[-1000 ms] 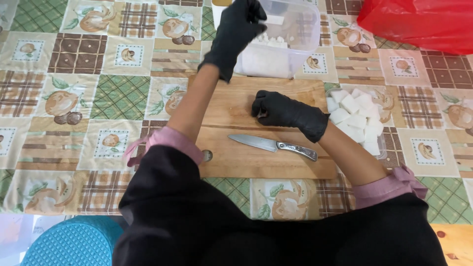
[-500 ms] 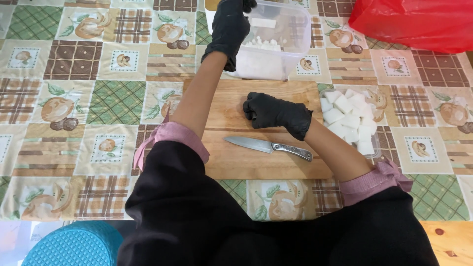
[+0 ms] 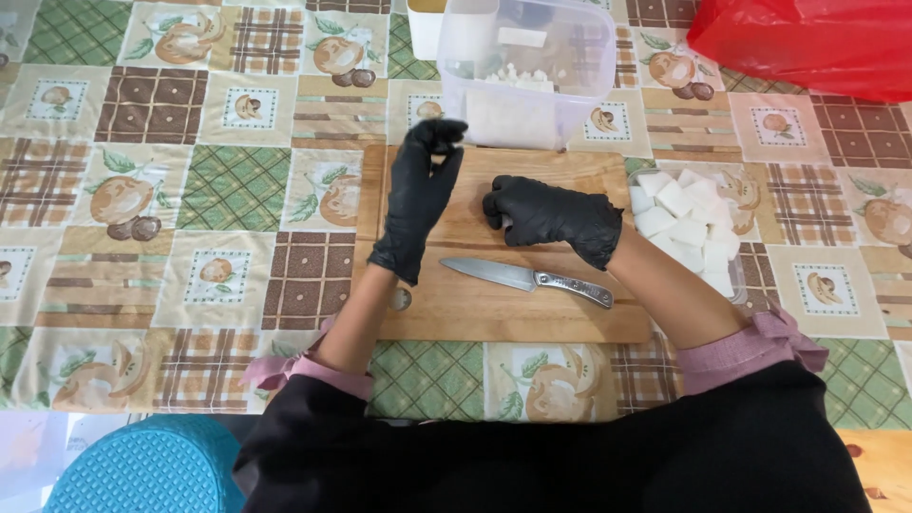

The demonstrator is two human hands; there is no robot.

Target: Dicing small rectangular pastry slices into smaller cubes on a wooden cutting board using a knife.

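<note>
Both my hands wear black gloves. My left hand (image 3: 421,195) is raised over the left part of a wooden cutting board (image 3: 494,313), just in front of a clear plastic container (image 3: 570,90) holding white pieces. Its fingertips are bunched together and I see nothing between them. My right hand (image 3: 549,213) rests curled in a loose fist on the middle of the board, with nothing visible in it. A steel knife (image 3: 528,277) lies on the board just in front of my right hand, blade pointing left, touched by neither hand.
Several white cubes (image 3: 689,223) are piled on a plate at the board's right end. A red plastic bag (image 3: 807,43) lies at the far right. A blue round textured object (image 3: 142,470) sits at the near left. A patterned cloth (image 3: 190,190) covers the table.
My left hand has drawn back out of the plastic container toward the cutting board. My right hand and the knife have stayed where they were.
</note>
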